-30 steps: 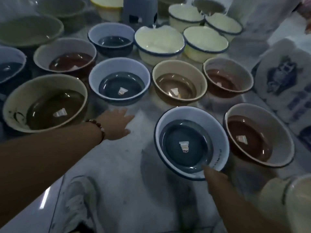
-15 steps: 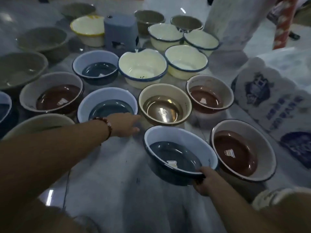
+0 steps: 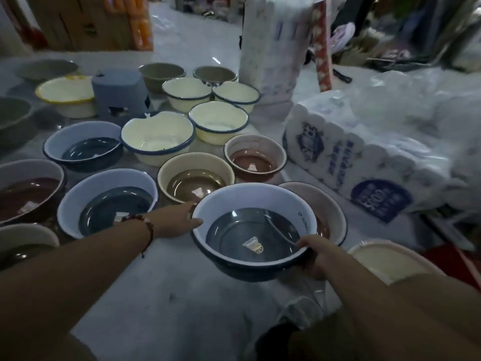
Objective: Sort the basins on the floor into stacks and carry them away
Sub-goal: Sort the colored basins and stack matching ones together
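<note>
Both my hands hold one blue basin (image 3: 253, 231) off the floor.
My right hand (image 3: 316, 254) grips its near-right rim, my left hand (image 3: 182, 217) curls on its left rim; a second blue basin (image 3: 106, 201) sits left, a brown basin (image 3: 326, 209) just behind.

left wrist: a beaded bracelet (image 3: 145, 225) is worn, reddish beads, a thin cord end left dangling
forearms: both are left bare, no sleeves seen

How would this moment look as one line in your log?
stage: sorting | left hand: grips rim | right hand: grips rim | held: blue basin, lifted | nearest match: blue basin on floor
</note>
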